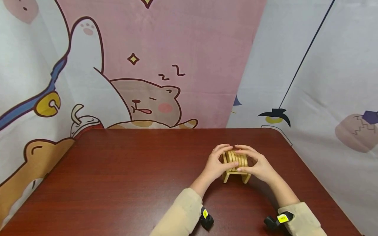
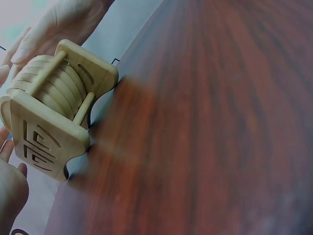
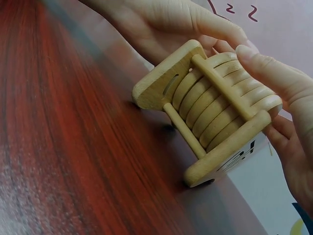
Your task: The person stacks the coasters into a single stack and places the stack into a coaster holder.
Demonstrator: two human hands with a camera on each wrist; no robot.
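Observation:
A small wooden rack (image 1: 235,172) stands upright on the table, its two end panels cut with slots and joined by thin rods. A row of round wooden coasters (image 3: 210,100) sits on edge inside it. From the left side my left hand (image 1: 218,163) holds the coasters, thumb in front and fingers over the top. My right hand (image 1: 259,165) mirrors it from the right, its thumb tip close to the left one. In the right wrist view my right thumb (image 3: 269,68) lies over the coasters' upper edges.
The dark red-brown wooden table (image 1: 133,183) spreads wide to the left of the rack. Behind it hangs a cartoon-printed cloth (image 1: 200,65), with more cloth at both sides. Black wrist cameras (image 1: 207,220) sit at the beige sleeves (image 1: 184,213).

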